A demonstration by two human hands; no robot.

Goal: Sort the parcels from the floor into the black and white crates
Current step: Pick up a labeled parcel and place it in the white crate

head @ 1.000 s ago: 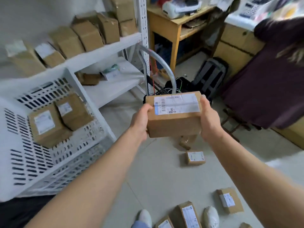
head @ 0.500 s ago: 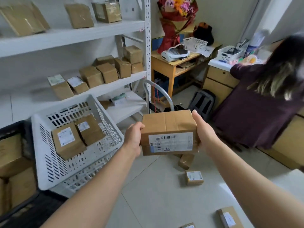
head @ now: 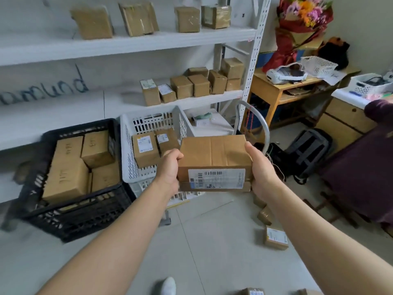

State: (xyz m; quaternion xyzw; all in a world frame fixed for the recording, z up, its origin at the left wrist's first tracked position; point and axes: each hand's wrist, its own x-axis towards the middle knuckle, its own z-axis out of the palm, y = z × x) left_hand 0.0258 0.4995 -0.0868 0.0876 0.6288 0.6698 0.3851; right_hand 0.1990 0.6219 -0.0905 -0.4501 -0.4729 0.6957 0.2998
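Brown cardboard parcel [head: 213, 155], label [head: 217, 179] toward the camera, is held mid-frame above the floor [head: 212, 241], the left hand [head: 170, 167] and right hand [head: 260, 167] clasping its two ends. Just left stands the white crate [head: 128, 158], then the black crate [head: 85, 211], both holding boxes [head: 68, 177]. Small parcels [head: 275, 238] lie lower right.

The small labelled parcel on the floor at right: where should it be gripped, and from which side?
The parcel is probably best taken from above, by its left and right side faces: it lies flat on the floor, label up, those sides exposed, while a second parcel lies near its far edge.
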